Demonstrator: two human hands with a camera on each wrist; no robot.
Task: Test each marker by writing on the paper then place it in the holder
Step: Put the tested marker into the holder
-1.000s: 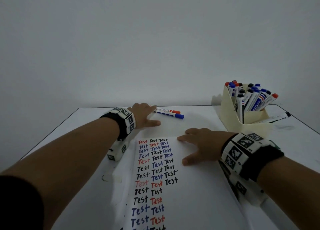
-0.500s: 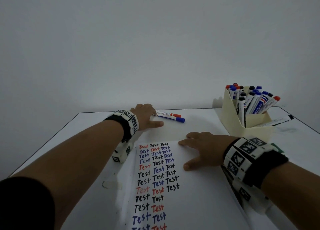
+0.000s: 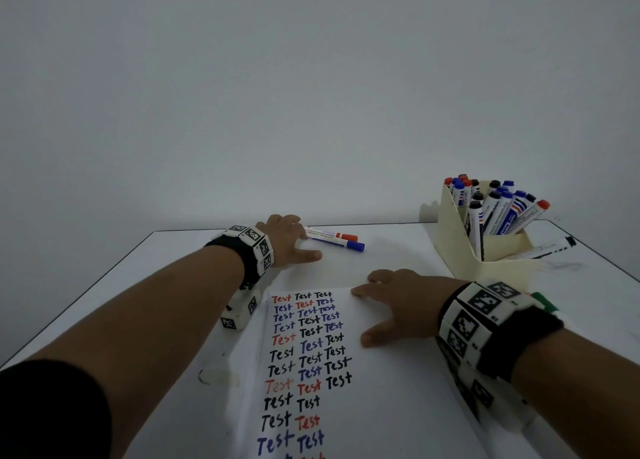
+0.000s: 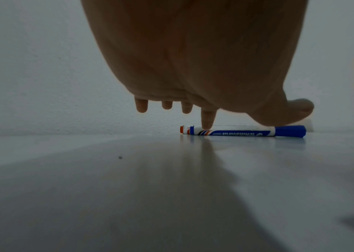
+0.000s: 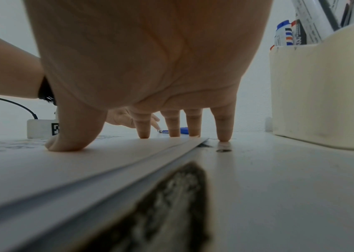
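Two markers lie side by side at the far middle of the table: a red-capped one [image 3: 330, 234] and a blue-capped one [image 3: 341, 244] [image 4: 245, 132]. My left hand [image 3: 289, 238] [image 4: 206, 109] reaches over their left ends with fingers straight, the index fingertip touching the blue marker's barrel. My right hand [image 3: 394, 302] [image 5: 150, 133] lies flat with spread fingers on the upper right of the paper [image 3: 381, 389], which carries columns of "Test" in red, blue and black. The cream holder [image 3: 460, 247] [image 5: 322, 88] at the right is full of several markers.
A black-capped marker [image 3: 543, 249] lies on the table behind the holder's right side. A green object [image 3: 545, 302] shows by my right wristband. The table's far edge meets a bare wall. A smudge [image 3: 216, 377] marks the table left of the paper.
My left hand has moved a little farther along the two markers, its index finger now down on the blue one. The right hand has stayed on the paper.
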